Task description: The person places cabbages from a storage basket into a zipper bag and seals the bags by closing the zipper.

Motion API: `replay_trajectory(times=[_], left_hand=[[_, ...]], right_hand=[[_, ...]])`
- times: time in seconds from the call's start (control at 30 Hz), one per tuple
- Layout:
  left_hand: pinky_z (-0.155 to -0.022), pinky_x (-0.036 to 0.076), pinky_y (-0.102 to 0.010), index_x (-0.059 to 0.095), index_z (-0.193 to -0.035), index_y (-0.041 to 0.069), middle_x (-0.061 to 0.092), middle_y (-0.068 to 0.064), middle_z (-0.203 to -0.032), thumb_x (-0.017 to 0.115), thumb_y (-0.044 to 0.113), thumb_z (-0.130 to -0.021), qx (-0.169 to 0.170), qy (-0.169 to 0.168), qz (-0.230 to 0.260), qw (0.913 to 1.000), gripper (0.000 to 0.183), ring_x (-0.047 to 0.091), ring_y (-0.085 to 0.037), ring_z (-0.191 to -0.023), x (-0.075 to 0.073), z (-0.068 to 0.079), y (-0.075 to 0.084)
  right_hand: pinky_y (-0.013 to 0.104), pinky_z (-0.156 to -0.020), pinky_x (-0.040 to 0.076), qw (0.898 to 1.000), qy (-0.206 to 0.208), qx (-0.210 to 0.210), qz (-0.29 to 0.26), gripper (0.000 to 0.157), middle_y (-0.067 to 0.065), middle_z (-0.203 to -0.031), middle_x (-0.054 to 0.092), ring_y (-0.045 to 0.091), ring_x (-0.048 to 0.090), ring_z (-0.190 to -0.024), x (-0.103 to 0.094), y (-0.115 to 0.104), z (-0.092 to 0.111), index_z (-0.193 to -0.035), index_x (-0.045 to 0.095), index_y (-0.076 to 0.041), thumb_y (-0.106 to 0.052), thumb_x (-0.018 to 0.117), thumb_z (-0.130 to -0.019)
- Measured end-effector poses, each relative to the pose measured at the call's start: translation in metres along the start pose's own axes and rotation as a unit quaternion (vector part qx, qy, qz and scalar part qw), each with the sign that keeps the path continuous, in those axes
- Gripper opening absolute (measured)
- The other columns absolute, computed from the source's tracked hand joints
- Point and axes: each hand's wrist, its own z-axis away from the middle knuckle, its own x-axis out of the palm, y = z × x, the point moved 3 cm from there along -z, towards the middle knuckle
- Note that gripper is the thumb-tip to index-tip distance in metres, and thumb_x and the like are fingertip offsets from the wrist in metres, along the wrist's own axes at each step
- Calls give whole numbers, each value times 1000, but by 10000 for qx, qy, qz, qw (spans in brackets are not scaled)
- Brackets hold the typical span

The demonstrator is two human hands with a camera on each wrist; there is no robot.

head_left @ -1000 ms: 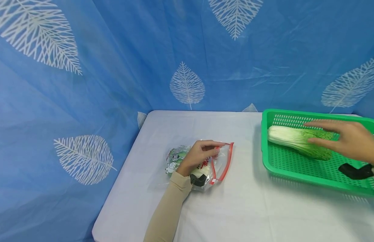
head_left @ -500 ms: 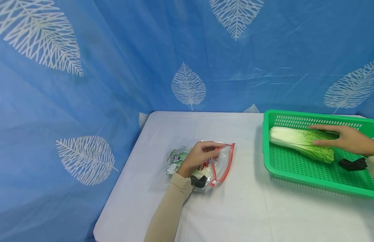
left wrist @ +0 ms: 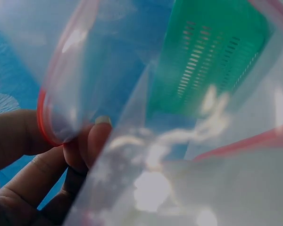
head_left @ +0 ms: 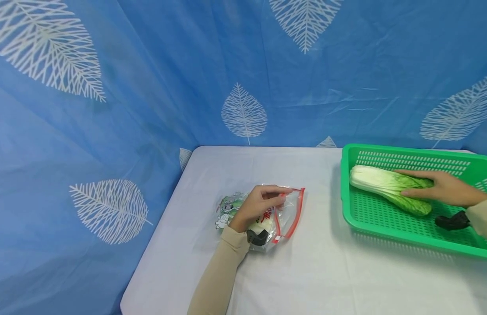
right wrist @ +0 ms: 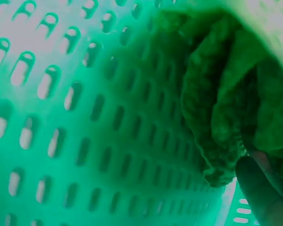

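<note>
My left hand [head_left: 257, 205] pinches the edge of a clear zip bag [head_left: 229, 210] with a red seal strip, lying on the table. Inside the bag shows something green and white, behind printed cartoon figures and red lettering. In the left wrist view, thumb and fingers hold the bag's red edge [left wrist: 43, 115] and its mouth gapes. On the right, a napa cabbage [head_left: 379, 180] lies in a green plastic basket [head_left: 347, 192], white stem end to the left. My right hand [head_left: 444, 189] grips its leafy end, thumb on the near side and fingers across the far side.
A white cloth covers the table [head_left: 306, 275], and a blue curtain [head_left: 168, 78] with white leaf prints hangs behind and to the left. The basket's slotted walls rise around the cabbage. Black wrist devices [head_left: 451, 221] sit below each hand.
My right hand has come down from above the cabbage and closed around its leafy end, which now turns slightly. My left hand keeps its hold on the bag.
</note>
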Motion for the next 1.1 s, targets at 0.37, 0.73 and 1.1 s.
replay_trajectory(times=[0.37, 0.73, 1.1], left_hand=[[-82, 57, -33, 67, -132, -1, 62, -31, -125, 66, 11, -101, 48, -56, -38, 10000, 34, 66, -18, -86, -1, -1, -1], [-78, 56, -28, 70, -131, 3, 62, -33, -116, 66, 10, -100, 63, -43, -96, 9999, 32, 64, -17, -82, -2, -1, 1], [-78, 57, -30, 67, -133, -2, 61, -34, -117, 66, 9, -100, -16, -79, 86, 9999, 34, 65, -18, -83, -1, 1, 2]], right_hand=[[38, -57, 35, 9993, 381, -48, 1, 76, 33, -137, 54, 15, 33, -42, -9, -15, 8, -159, 37, -11, -40, 70, -98], [42, -62, 30, 9888, 1450, -335, -86, 63, 31, -152, 42, 9, 52, -98, -21, -33, 23, -156, 46, -18, -26, 72, -98], [75, -110, 15, 9674, 2221, 189, -1205, 65, 11, -169, 17, 41, 6, -155, -30, -70, 48, -161, 33, -34, -25, 63, -104]])
